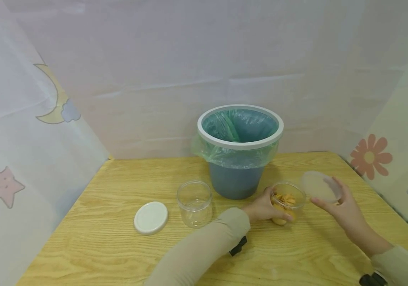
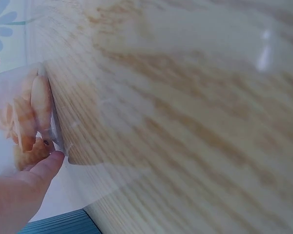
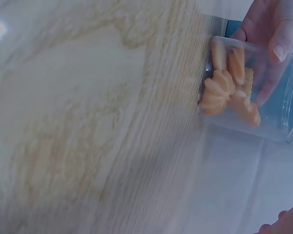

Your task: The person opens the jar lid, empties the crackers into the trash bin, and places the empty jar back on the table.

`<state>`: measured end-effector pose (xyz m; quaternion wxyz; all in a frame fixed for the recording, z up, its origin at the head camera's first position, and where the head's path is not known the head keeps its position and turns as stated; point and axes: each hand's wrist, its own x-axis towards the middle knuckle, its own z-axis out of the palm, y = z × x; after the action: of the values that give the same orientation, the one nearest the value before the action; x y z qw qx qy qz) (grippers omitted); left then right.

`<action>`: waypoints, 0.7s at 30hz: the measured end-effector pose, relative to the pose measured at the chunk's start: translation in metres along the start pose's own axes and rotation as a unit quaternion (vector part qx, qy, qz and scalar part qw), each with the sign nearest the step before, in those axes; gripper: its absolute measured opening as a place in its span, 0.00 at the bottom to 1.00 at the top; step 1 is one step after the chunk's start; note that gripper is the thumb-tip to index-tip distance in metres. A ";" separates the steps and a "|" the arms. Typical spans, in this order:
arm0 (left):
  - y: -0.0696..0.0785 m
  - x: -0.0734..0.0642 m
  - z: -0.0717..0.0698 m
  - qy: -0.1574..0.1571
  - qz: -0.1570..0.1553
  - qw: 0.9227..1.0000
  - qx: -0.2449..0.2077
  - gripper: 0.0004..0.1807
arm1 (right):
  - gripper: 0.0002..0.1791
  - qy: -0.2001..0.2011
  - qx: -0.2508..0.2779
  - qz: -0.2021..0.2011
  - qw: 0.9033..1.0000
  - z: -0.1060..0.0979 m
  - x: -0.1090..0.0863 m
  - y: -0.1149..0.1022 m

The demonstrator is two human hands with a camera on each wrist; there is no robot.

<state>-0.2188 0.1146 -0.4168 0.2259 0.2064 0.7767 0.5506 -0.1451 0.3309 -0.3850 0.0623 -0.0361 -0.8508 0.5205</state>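
My left hand [image 1: 265, 207] grips a clear plastic jar [image 1: 298, 203] from its left side, fingers and thumb spread around the wall. Shell-shaped and finger-like cookies [image 3: 219, 95] lie in the jar's lower part, and the jar stands upright on the table with its mouth uncovered. To the right of it, my right hand [image 1: 348, 212] pinches a round whitish lid [image 1: 318, 186] by its edge, tilted and apart from the jar. In the left wrist view the left thumb [image 2: 44, 170] presses along the jar near its base.
A second clear jar [image 1: 195, 210] stands uncovered left of my left forearm. Beside it a white lid [image 1: 151, 217] lies on the wooden table [image 1: 100, 242]. Behind stands a blue-grey bin [image 1: 234, 180] with a pale rim and a green bag. Printed cloth hangs around the table.
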 end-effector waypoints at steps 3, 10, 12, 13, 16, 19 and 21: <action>0.000 0.000 0.001 0.002 -0.003 1.000 0.004 0.53 | 0.55 0.009 0.008 0.002 1.000 -0.001 0.000 0.001; -0.002 0.003 0.000 0.000 0.005 1.000 -0.007 0.54 | 0.55 0.026 0.017 0.007 0.999 -0.002 0.004 0.005; -0.002 0.003 0.000 -0.002 0.011 1.000 -0.003 0.53 | 0.55 0.027 0.022 0.011 0.999 -0.002 0.005 0.006; -0.003 0.003 0.000 -0.002 0.013 1.000 0.003 0.53 | 0.56 0.027 0.023 0.013 0.999 -0.002 0.005 0.007; -0.002 0.003 0.000 -0.003 0.017 1.000 0.011 0.53 | 0.56 0.028 0.029 0.023 0.999 -0.002 0.006 0.009; -0.001 0.002 0.000 -0.001 0.008 1.000 0.020 0.53 | 0.57 0.032 0.035 0.034 0.998 -0.001 0.009 0.012; 0.000 0.001 0.000 -0.001 0.002 1.000 0.022 0.54 | 0.57 0.039 0.037 0.041 0.998 0.000 0.011 0.014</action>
<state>-0.2197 0.1150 -0.4168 0.2211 0.2132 0.7880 0.5337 -0.1556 0.3390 -0.3971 0.0759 -0.0887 -0.8259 0.5516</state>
